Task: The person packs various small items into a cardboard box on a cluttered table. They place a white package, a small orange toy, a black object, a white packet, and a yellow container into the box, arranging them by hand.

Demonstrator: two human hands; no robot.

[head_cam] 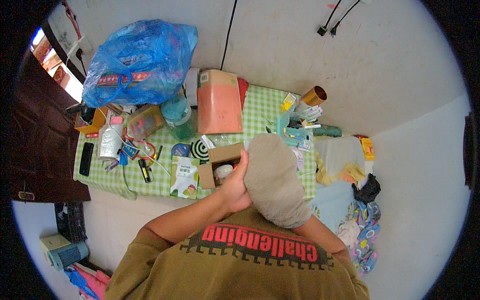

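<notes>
A fuzzy beige fabric mitt or pad point(275, 180) is held up in front of my chest. My left hand point(237, 187) grips its left edge, thumb pointing up along it. The mitt covers my right hand; only that forearm comes out below it, so the fingers cannot be seen. Just beyond my left hand an open cardboard box point(226, 153) stands on the table, with a white rounded item point(224, 171) inside. Beside the box lies a white and green printed packet point(184, 176).
A green checked tablecloth point(260, 105) covers the table. On it are a blue plastic bag point(142, 60), a pink folder point(220, 101), a teal lidded jar point(178, 116), a black phone point(86, 159), a black mosquito coil point(200, 150) and a teal basket point(283, 122) of small items.
</notes>
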